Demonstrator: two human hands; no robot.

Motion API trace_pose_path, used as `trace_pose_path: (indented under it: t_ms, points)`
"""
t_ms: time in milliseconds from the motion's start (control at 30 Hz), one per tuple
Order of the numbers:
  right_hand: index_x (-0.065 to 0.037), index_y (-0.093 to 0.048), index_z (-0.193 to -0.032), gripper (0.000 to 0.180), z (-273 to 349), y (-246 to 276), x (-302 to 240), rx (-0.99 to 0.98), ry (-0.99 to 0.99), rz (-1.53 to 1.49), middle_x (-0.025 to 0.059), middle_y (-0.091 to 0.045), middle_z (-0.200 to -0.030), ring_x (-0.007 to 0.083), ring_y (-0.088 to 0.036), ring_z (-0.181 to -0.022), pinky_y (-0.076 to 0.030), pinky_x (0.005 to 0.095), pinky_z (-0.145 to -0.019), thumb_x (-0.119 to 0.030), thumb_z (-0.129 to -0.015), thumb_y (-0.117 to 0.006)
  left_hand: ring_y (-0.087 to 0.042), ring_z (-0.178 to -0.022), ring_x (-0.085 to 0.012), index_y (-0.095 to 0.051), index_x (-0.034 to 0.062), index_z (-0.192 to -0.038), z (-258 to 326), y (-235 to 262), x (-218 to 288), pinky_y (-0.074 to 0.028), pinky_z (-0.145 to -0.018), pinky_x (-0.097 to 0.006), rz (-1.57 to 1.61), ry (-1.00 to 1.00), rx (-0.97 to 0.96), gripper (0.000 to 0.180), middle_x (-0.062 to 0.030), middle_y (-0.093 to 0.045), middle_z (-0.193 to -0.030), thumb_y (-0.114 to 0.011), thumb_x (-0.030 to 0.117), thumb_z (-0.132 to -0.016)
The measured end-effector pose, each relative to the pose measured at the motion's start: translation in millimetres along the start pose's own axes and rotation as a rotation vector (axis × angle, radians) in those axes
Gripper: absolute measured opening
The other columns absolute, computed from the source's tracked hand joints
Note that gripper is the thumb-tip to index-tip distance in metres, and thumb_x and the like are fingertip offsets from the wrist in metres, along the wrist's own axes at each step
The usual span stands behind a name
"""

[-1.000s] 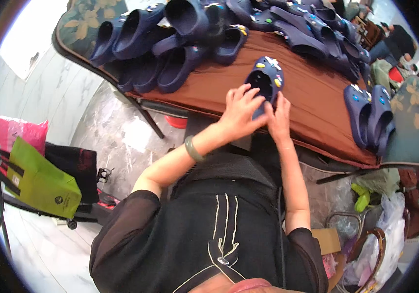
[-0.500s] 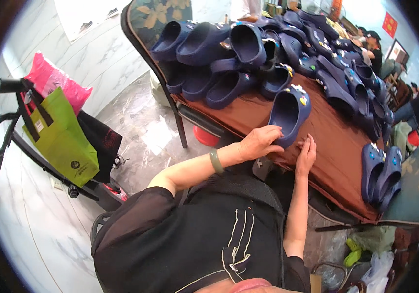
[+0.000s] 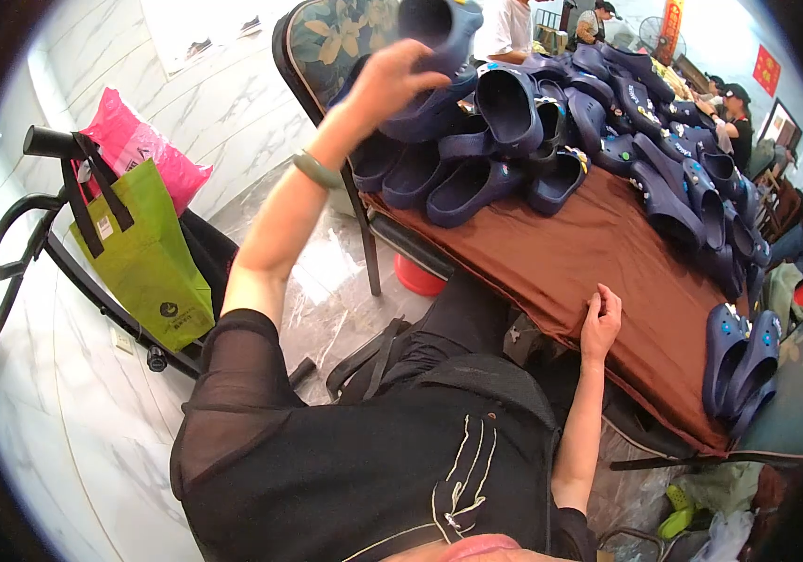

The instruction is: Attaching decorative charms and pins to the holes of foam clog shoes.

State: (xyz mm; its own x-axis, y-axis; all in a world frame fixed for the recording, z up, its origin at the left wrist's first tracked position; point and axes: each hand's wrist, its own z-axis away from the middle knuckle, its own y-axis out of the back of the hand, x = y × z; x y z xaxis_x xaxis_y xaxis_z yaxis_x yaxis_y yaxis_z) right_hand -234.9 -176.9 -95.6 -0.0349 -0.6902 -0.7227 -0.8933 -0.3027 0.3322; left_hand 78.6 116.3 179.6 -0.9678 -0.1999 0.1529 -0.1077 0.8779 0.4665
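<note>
At the upper left, my left hand [image 3: 390, 86] reaches over the clog stack and grips the back part of a dark navy clog [image 3: 459, 39]. That clog is above the other clogs at the table's left end. Below and beside it, one clog [image 3: 506, 105] shows its open top, and another navy clog [image 3: 473, 192] lies on its side at the table's edge. My right hand [image 3: 600, 323] rests by the near edge of the brown-covered table [image 3: 551, 253], fingers loosely apart and holding nothing.
A big heap of charm-decorated navy clogs [image 3: 645, 122] covers the far side. More clogs [image 3: 741, 361] stand by the chair at right. To the left are a green bag [image 3: 148, 253] and a pink bag [image 3: 153, 155] on a black rail. Other people [image 3: 734, 112] sit far back.
My left hand has carried the navy clog from the table's front edge up and left to the stack. The right hand has stayed by the table edge, and the view has shifted slightly.
</note>
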Motion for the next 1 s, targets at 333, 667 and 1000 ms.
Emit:
trace_pose_path:
  t_ms: [333, 667, 1000]
  points:
    - [0.0, -0.063, -0.105, 0.017, 1.1, 1.1, -8.1, -0.002, 0.0, -0.027, 0.0092, -0.061, -0.101, 0.0193, -0.06, -0.088, -0.048, 0.0304, -0.08, -0.007, -0.091, -0.056, -0.056, -0.085, -0.0085, -0.064, 0.0024, -0.1, -8.0, 42.1, -72.9, -0.045, -0.079, -0.025, 0.153, 0.333, -0.266, 0.03, -0.0006, -0.064, -0.091, -0.075, 0.02, -0.079]
    - [-0.001, -0.063, -0.104, 0.017, 0.5, -2.5, -6.5, -0.019, -0.011, 0.005, 0.0102, -0.061, -0.104, 0.0233, -0.059, -0.097, -0.046, 0.032, -0.087, -0.007, -0.09, -0.057, -0.059, -0.104, -0.0303, -0.057, 0.0018, -0.114, -1.9, 31.9, -76.8, -0.044, -0.091, -0.037, -0.323, 0.167, -0.349, 0.062, -0.0179, -0.063, -0.108, -0.077, 0.041, -0.071]
    - [-0.001, -0.063, -0.106, 0.018, -1.4, 5.8, -9.7, -0.044, -0.018, -0.018, 0.0103, -0.061, -0.105, 0.0224, -0.059, -0.096, -0.046, 0.0315, -0.085, -0.006, -0.09, -0.057, -0.043, -0.125, -0.0349, -0.043, 0.0059, -0.134, 15.5, 6.8, -58.0, -0.039, -0.103, -0.042, -0.546, 0.117, -0.277, 0.088, -0.0198, -0.048, -0.131, -0.077, 0.049, -0.066]
